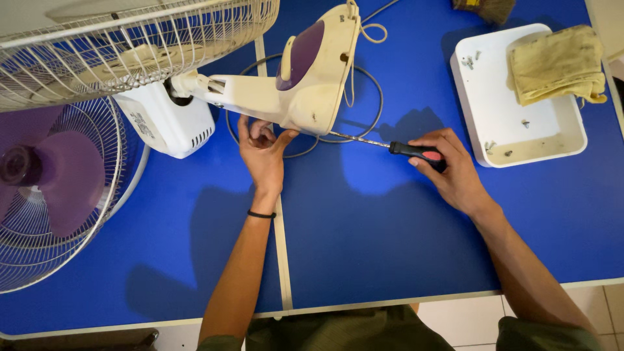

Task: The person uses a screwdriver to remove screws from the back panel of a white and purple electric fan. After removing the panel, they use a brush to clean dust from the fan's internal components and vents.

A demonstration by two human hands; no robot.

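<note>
A cream fan base (312, 78) with a purple panel lies tipped on the blue table (364, 227), joined by its neck to a white motor housing (166, 120). My left hand (262, 153) steadies the lower edge of the base from below. My right hand (448, 169) grips the black-and-red handle of a screwdriver (416, 153). Its metal shaft points left, and the tip meets the underside of the base.
A purple-bladed fan head in a wire grille (58, 188) lies at the left, with a loose grille (130, 45) above it. A white tray (520, 140) at the right holds small screws and a yellow cloth (556, 62). A grey cord (370, 104) loops behind the base.
</note>
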